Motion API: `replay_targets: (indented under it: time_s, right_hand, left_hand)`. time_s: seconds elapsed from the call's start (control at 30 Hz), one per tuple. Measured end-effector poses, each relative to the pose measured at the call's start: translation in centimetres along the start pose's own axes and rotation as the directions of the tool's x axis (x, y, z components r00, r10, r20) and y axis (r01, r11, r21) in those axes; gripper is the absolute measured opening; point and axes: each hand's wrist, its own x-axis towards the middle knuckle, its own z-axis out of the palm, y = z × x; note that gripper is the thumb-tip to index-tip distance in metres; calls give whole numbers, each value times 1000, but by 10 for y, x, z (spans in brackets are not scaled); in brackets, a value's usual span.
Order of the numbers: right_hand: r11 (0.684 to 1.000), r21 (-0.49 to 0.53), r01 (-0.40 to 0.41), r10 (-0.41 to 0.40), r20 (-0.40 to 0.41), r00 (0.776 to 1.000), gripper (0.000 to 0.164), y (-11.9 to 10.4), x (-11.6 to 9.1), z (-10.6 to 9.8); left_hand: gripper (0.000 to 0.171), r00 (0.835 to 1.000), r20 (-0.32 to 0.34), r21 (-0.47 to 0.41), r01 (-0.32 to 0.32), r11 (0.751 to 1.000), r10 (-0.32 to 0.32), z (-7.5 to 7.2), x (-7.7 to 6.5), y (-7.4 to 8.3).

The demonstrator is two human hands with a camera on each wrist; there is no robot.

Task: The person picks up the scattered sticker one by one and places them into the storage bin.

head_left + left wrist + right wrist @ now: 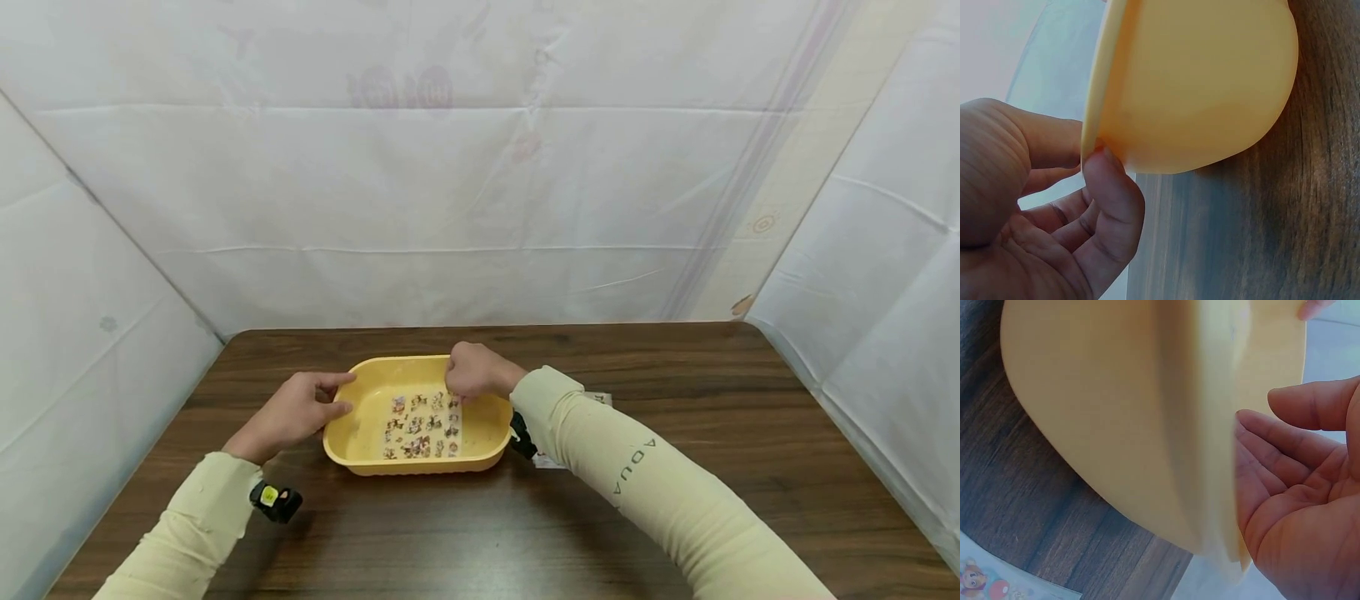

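Note:
A yellow plastic basin (420,468) stands on the dark wooden table. On its inside floor lies a clear sheet of small cartoon stickers (420,427). My left hand (294,414) pinches the basin's left rim (1099,81) between thumb and fingers. Over the basin's right part, my right hand (477,372) reaches down at the sheet's upper right corner. In the right wrist view its thumb stands apart from the bent fingers, and nothing shows between them. The basin's rim (1210,425) hides part of those fingers there.
Another printed sheet (1004,581) with cartoon figures lies on the table (720,433) to the right of the basin, partly under my right forearm. White patterned cloth (480,192) hangs behind the table and at both sides. Each wrist wears a black strapped device (276,502).

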Motion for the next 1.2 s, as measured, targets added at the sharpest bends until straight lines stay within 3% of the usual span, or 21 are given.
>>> replay_targets:
  time_s: [0.33, 0.8, 1.2]
  right_hand:
    - [999, 34, 21, -22, 29, 999, 55, -1, -1, -1]
    - [1000, 6, -2, 2, -1, 1000, 52, 1, 0, -2]
    - [999, 29, 46, -46, -9, 999, 51, 6, -4, -4]
  left_hand:
    - [55, 1000, -5, 8, 5, 1000, -5, 1, 0, -1]
    - [54, 1000, -7, 19, 4, 1000, -4, 2, 3, -2]
    - [54, 1000, -11, 29, 22, 999, -21, 1, 1, -4]
